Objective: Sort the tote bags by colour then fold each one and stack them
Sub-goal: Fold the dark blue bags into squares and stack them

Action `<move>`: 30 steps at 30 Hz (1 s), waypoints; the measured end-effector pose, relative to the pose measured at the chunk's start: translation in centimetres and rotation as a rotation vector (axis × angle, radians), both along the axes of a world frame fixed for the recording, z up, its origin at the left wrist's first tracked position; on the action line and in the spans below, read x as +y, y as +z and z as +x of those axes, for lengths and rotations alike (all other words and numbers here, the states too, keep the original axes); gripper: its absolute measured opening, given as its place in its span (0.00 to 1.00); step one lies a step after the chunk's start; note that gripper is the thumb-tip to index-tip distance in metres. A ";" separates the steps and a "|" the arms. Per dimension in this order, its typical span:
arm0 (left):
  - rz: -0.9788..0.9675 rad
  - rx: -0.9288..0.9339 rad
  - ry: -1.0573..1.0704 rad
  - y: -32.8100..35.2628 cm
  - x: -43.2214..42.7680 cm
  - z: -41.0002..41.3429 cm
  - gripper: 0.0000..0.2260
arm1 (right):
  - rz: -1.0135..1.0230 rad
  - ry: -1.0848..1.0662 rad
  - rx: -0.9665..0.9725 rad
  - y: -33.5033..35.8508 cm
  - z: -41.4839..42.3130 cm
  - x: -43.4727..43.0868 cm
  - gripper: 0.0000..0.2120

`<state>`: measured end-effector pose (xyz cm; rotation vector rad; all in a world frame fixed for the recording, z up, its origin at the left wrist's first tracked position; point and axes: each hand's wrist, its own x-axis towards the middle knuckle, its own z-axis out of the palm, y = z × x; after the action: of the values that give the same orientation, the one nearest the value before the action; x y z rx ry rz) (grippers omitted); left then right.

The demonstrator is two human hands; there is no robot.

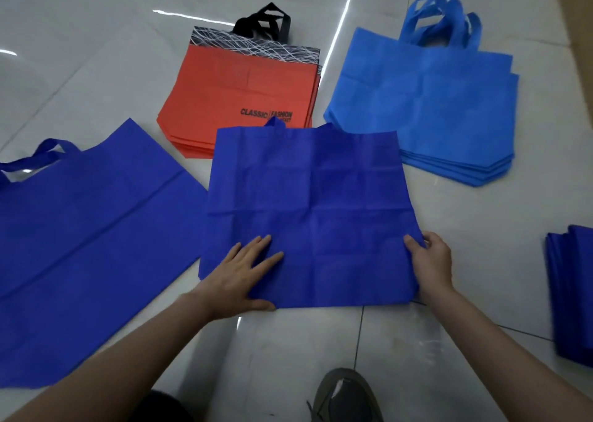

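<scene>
Fingers (256, 246) flat on dark-blue bag (311, 203)

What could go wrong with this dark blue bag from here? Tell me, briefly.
1. The dark blue tote bag overlaps the red bag stack; dragging it may knock that stack askew.
2. The left hand only presses flat while the right hand pinches one edge, so the creased fabric may fold crooked.

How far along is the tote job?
Done: colours look sorted: a stack of orange-red black-handled totes, a stack of light blue fabric totes, and a pile of seemingly folded dark blue totes at the right edge. In hand: a flat dark blue fabric tote, left hand pressing it, right hand gripping its edge. Left: the unfolded dark blue tote at left and both unfolded stacks.
</scene>
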<state>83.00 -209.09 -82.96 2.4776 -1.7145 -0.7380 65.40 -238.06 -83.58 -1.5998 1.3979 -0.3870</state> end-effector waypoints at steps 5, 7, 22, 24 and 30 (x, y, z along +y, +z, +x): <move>0.122 -0.029 -0.002 -0.4 -0.1 -0.3 0.42 | -0.918 0.561 0.199 0.7 -0.4 2.7 0.21; 0.153 -0.009 -0.018 -0.3 -0.2 -0.5 0.45 | -1.022 0.959 0.045 -0.2 -0.7 4.7 0.21; -0.113 0.257 0.310 2.7 1.1 0.5 0.42 | -0.922 1.036 -0.025 -1.8 0.5 8.4 0.07; -0.219 0.265 0.429 2.7 2.1 1.3 0.29 | -0.911 0.948 0.005 -0.3 1.5 7.8 0.08; -0.480 0.292 0.773 1.9 3.6 3.0 0.09 | -0.871 1.026 -0.012 1.8 2.2 5.7 0.19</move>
<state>85.97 -205.46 -81.09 2.2510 -0.6309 -0.4835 67.58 -232.35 -81.75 -2.7394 0.1968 -0.3766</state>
